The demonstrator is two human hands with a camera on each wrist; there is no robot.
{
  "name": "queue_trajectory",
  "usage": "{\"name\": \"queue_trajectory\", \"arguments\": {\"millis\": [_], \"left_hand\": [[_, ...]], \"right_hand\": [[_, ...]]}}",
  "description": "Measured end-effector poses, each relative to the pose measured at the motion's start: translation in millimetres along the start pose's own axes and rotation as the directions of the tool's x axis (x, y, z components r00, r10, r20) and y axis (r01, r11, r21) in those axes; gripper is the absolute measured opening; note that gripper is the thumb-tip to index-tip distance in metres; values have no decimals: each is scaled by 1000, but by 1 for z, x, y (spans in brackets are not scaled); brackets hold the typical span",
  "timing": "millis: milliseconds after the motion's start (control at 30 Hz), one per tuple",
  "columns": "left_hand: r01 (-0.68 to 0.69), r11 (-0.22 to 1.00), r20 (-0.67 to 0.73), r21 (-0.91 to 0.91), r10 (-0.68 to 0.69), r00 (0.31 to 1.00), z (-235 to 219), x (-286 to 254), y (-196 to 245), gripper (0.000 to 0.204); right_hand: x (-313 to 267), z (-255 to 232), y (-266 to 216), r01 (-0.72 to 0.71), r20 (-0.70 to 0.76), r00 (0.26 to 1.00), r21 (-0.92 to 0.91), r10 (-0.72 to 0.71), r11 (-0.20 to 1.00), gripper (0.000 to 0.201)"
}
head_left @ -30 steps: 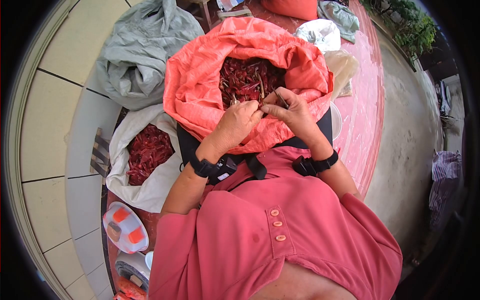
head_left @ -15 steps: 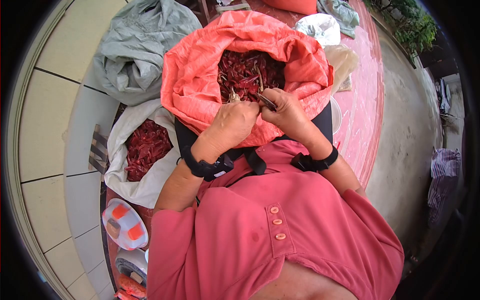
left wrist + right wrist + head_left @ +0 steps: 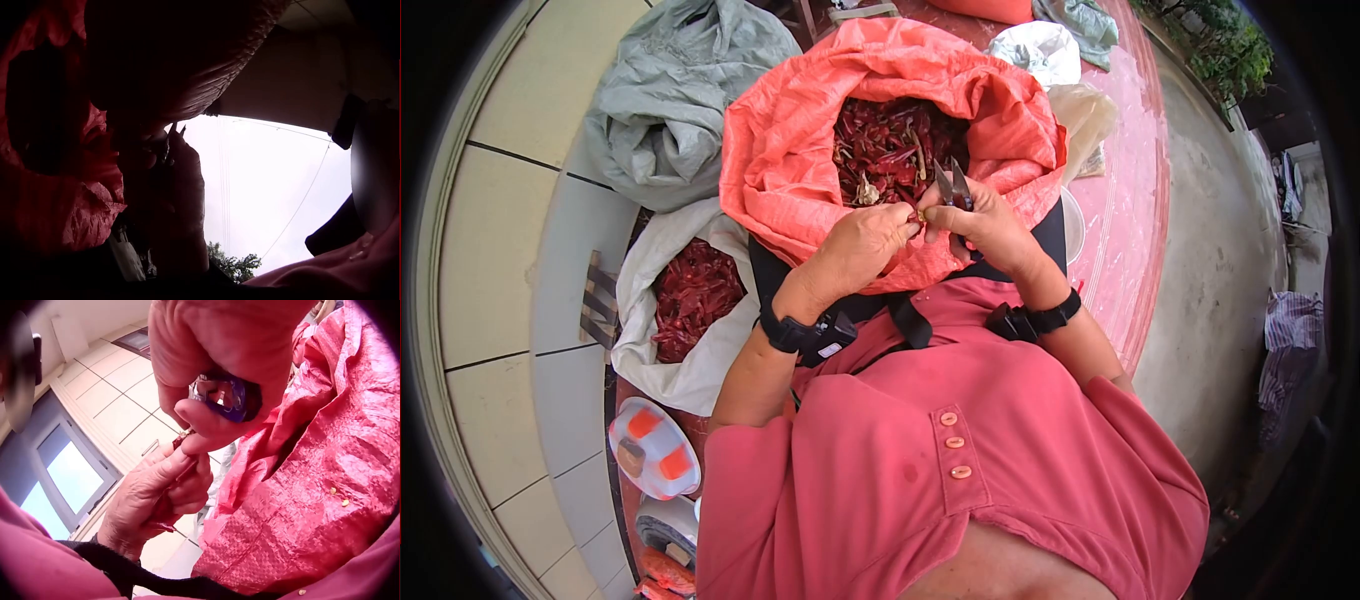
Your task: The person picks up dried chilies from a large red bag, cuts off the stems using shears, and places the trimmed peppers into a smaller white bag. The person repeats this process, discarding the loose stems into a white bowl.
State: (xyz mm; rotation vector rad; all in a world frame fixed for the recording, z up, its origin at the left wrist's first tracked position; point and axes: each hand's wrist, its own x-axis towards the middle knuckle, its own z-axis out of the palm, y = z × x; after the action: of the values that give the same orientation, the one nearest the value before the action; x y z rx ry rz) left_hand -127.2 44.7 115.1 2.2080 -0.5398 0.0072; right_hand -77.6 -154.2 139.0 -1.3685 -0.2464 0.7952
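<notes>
The left hand (image 3: 862, 245) grips a dried red chili (image 3: 164, 509), part of it showing below the fingers in the right wrist view. The right hand (image 3: 995, 230) touches the left fingertips, its thumb and a finger pinching the chili's stem end (image 3: 183, 432). Small scissors (image 3: 954, 190) lie in the right palm, blades apart and pointing up; a blue-purple handle (image 3: 240, 411) shows in the right wrist view. Both hands are over the near rim of a coral woven bag (image 3: 775, 130) holding dried red chilies (image 3: 885, 130). The left wrist view is dark, with the scissor tips (image 3: 173, 134) visible.
A white sack (image 3: 635, 320) of red chilies stands at the left, below a grey-green sack (image 3: 690, 85). A plastic basin (image 3: 662, 432) is lower left. White (image 3: 1050, 52) and tan bags (image 3: 1085, 115) lie beyond the coral bag's right side.
The scissors have turned from pointing at the left hand to pointing up, and their blades have spread. The right hand has shifted slightly, and the pinched chili end now shows between the hands.
</notes>
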Motion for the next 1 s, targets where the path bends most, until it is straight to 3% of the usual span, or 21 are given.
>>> {"name": "queue_trajectory", "arguments": {"millis": [133, 333, 433, 533, 600, 800, 1000], "left_hand": [[1, 994, -3, 111, -1, 1000, -1, 1, -2, 17], [8, 967, 48, 254, -21, 999, -6, 2, 5, 15], [13, 940, 32, 341, -25, 999, -4, 1, 8, 13], [-11, 945, -38, 326, 24, 999, -3, 0, 9, 13], [-19, 953, -78, 303, 45, 996, -4, 0, 12, 13], [-90, 985, -320, 146, 133, 938, 8, 1, 11, 19], [-104, 956, -344, 275, 199, 918, 10, -1, 9, 22]], "right_hand": [[3, -2, 3, 47, -23, 998, -188, -52, 981, 13], [3, 2, 3, 116, -49, 990, -276, -134, 954, 8], [9, 13, 9, 319, -63, 893, -611, -446, 724, 6], [10, 12, 4, 168, -113, 967, -383, -227, 908, 7], [10, 11, 7, 191, -103, 972, -192, -213, 963, 8], [8, 8, 4, 125, -80, 990, 81, -119, 989, 13], [9, 7, 2, -5, -32, 999, 316, 16, 949, 11]]}}
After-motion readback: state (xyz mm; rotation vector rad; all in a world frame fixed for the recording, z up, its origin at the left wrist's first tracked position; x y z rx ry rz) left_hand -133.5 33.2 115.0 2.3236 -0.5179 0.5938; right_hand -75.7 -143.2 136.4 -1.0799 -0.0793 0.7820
